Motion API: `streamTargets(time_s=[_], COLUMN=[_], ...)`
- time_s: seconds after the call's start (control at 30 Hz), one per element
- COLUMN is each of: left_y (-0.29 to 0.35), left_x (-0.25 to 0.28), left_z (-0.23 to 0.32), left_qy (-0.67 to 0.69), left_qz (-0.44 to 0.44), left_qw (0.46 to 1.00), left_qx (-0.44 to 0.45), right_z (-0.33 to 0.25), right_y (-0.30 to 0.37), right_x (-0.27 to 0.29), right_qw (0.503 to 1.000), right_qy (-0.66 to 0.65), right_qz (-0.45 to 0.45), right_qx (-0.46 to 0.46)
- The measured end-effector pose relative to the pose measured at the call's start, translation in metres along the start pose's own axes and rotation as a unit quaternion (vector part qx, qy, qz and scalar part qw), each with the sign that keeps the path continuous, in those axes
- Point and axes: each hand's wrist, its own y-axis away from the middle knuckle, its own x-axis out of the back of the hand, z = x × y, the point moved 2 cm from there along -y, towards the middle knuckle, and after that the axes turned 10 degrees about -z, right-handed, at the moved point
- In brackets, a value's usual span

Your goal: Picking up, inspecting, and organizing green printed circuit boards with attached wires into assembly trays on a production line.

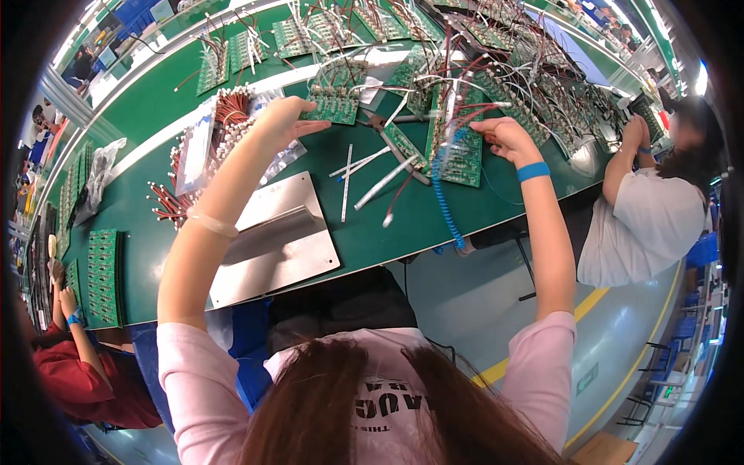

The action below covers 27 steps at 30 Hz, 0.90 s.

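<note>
My left hand (293,120) is at the left edge of a green circuit board (338,110), thumb and fingers apart. Whether its fingertips touch the board I cannot tell. To the right, my right hand (505,139) has its fingers loosely bent and apart beside another wired circuit board (463,164). A blue coiled cord (442,194) runs over that board and down past the table edge. Between my hands lie cutting pliers (378,124) with grey handles and a narrow board strip (404,145). A blue band (533,171) circles my right wrist.
Wired boards (333,29) line the table's far side, heaped at right. Bundled red-and-white connector leads (232,116) and a bent metal plate (298,260) lie left. White strips (347,182) lie mid-table. Stacked boards (104,277) stand far left. Co-workers sit on both sides (647,213).
</note>
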Motion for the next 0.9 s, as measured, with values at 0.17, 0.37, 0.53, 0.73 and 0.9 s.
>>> streamTargets(time_s=[0.17, 0.37, 0.53, 0.73, 0.9], left_y=[0.050, 0.096, 0.126, 0.162, 0.179], left_x=[-0.024, -0.021, -0.045, -0.053, -0.027], left_z=[0.019, 0.027, 0.030, 0.032, 0.034], left_qy=[-0.212, -0.309, -0.358, -0.237, -0.222], left_qz=[-0.038, -0.135, -0.201, -0.221, -0.183], left_qw=[0.973, 0.935, 0.886, 0.912, 0.929], left_qx=[-0.081, -0.108, -0.214, -0.251, -0.234], right_z=[0.004, -0.025, -0.055, -0.085, -0.100], right_y=[0.003, 0.058, 0.101, 0.121, 0.138], right_x=[-0.003, 0.019, -0.037, -0.121, -0.182], right_qw=[0.981, 0.875, 0.836, 0.840, 0.865], right_qy=[-0.137, -0.135, -0.304, -0.194, -0.149], right_qz=[-0.038, 0.015, -0.059, -0.261, -0.221], right_qx=[0.130, 0.465, 0.454, 0.434, 0.426])
